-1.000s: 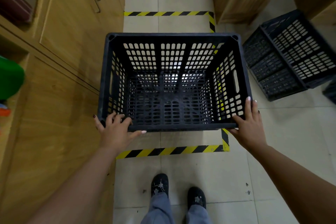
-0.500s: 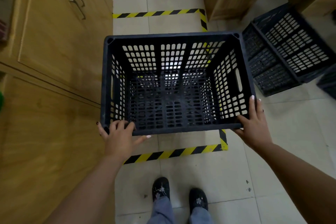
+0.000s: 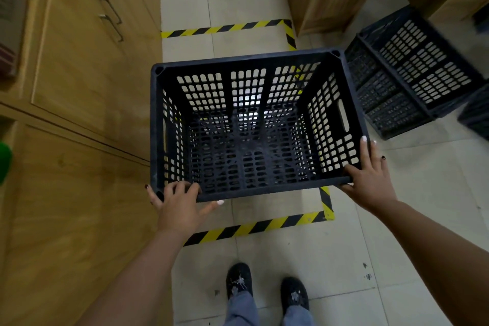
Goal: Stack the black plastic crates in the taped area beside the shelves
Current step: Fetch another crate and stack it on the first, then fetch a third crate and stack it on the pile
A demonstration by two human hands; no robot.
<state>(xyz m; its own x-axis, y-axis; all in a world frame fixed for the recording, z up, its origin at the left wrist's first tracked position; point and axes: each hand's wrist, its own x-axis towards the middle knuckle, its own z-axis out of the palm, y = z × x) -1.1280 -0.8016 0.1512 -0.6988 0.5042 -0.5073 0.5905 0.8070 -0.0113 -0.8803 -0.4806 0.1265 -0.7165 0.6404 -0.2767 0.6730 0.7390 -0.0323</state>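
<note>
Fingers of the left hand curled over the near rim of the black plastic crate at its left corner, thumb beneath the edge, clamped on it. At the crate's near right corner the right hand gripped the rim, fingers laid along the outer wall. That crate was open side up, over the yellow-and-black taped rectangle on the tiled floor, just beside the wooden cabinets on its left. Right of it, another black crate lay tipped on its side.
</note>
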